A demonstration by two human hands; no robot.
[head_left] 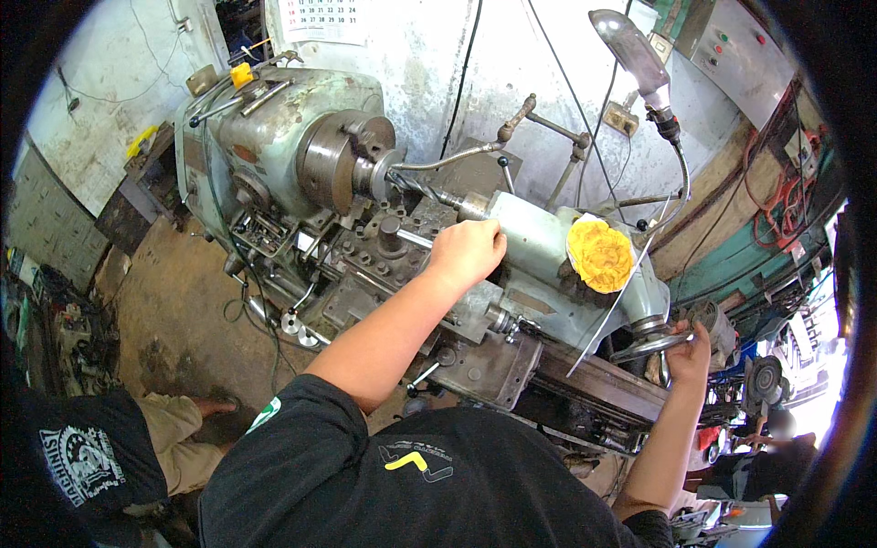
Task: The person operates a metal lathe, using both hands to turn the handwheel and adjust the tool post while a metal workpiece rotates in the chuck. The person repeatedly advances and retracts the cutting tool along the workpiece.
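A pale green metal lathe fills the middle of the view. Its round chuck (331,160) grips a ring-shaped metal workpiece (375,175). Between that piece and the tailstock (534,228) runs a twist drill bit (422,189), its tip hidden at the workpiece. My left hand (468,250) is closed at the tailstock's front end, beside the tool post handle (413,238); whatever its fingers hold is hidden. At the tailstock's far right end, my right hand (692,351) grips the rim of a metal handwheel (650,343).
A yellow cloth (600,256) lies on the tailstock, near a thin metal strip (607,315) that slants across. A lamp (630,59) on a bent arm hangs above. One person (82,447) is at lower left, another (767,461) at lower right. Jointed pipes (516,119) reach over the drill.
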